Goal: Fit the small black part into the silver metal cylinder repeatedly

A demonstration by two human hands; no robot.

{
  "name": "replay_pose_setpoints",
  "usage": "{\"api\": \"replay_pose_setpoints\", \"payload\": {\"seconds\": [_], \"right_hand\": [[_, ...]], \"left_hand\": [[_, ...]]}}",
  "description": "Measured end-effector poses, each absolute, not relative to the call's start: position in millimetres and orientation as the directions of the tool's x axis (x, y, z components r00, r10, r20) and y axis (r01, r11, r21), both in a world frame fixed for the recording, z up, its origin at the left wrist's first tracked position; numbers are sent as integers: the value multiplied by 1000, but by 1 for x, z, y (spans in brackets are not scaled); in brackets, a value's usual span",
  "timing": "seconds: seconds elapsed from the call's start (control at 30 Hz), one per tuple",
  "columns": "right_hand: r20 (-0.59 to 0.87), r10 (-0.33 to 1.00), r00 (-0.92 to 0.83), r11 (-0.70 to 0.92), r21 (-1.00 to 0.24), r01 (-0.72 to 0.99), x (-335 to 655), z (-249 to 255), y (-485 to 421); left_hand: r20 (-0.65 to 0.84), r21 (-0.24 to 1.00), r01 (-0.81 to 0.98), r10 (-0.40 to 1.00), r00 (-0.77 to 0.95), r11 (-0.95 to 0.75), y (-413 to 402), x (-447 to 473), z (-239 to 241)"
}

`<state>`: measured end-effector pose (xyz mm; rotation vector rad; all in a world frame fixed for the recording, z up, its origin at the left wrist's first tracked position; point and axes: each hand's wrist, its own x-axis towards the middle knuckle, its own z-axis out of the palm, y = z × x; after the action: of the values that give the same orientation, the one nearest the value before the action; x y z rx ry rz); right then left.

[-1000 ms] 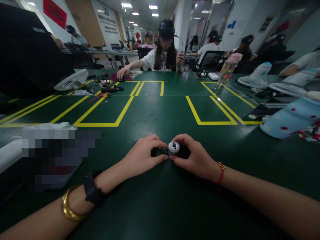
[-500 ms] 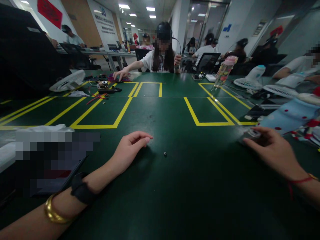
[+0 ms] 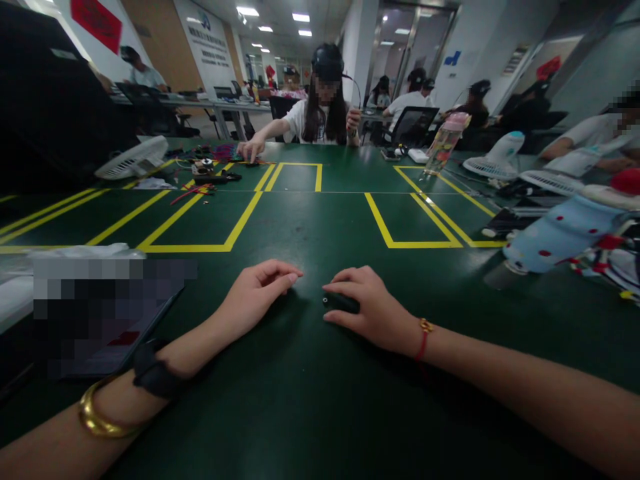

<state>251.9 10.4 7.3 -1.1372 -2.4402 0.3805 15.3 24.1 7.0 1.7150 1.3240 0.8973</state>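
On the green table (image 3: 300, 413) a small metal ring-shaped piece (image 3: 325, 300), like a nut, sits at the fingertips of my right hand (image 3: 367, 307). The thumb and fingers of this hand are apart, one on either side of the piece; I see no firm grip on it. Just to the left, my left hand (image 3: 260, 288) hovers low over the table with thumb and forefinger pressed together. Whatever is between those fingertips, if anything, is too small to make out.
A blue dotted bottle (image 3: 560, 233) leans at the right, a greyish cylinder (image 3: 504, 273) by its lower end. Small fans (image 3: 500, 157), a pink-lidded bottle (image 3: 447, 143) and loose wires (image 3: 193, 192) lie farther off. Across the table a person's hand (image 3: 253, 148) reaches to some parts.
My right hand has left the greyish cylinder by the blue bottle and swung left to the small metal piece. My left hand stays nearly still. The person opposite has moved a hand slightly right.
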Motion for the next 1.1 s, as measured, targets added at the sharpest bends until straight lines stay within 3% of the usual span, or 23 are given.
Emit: {"api": "replay_pose_setpoints", "payload": {"seconds": [0.13,0.27,0.3,0.37,0.47,0.57,0.9,1.1], "right_hand": [[302,783,-544,623,-373,688,252,16,19],[436,852,-290,449,-325,833,343,45,15],[476,857,-195,362,-289,886,371,50,13],[508,861,-20,64,-68,996,424,55,10],[358,908,217,-238,13,971,477,53,6],[225,911,347,-352,-19,936,493,50,4],[212,884,416,-405,-96,909,499,53,4],[240,826,509,-451,-261,854,496,52,2]], "left_hand": [[80,892,422,977,199,-159,22,13,6],[83,902,403,978,194,-156,23,15,4],[86,904,398,978,189,-157,23,15,4],[91,907,391,979,181,-157,24,16,3],[89,911,383,980,179,-153,25,16,4],[87,917,371,981,174,-148,24,16,4],[81,910,387,980,181,-147,23,16,5],[71,909,394,981,179,-137,23,15,5]]}}
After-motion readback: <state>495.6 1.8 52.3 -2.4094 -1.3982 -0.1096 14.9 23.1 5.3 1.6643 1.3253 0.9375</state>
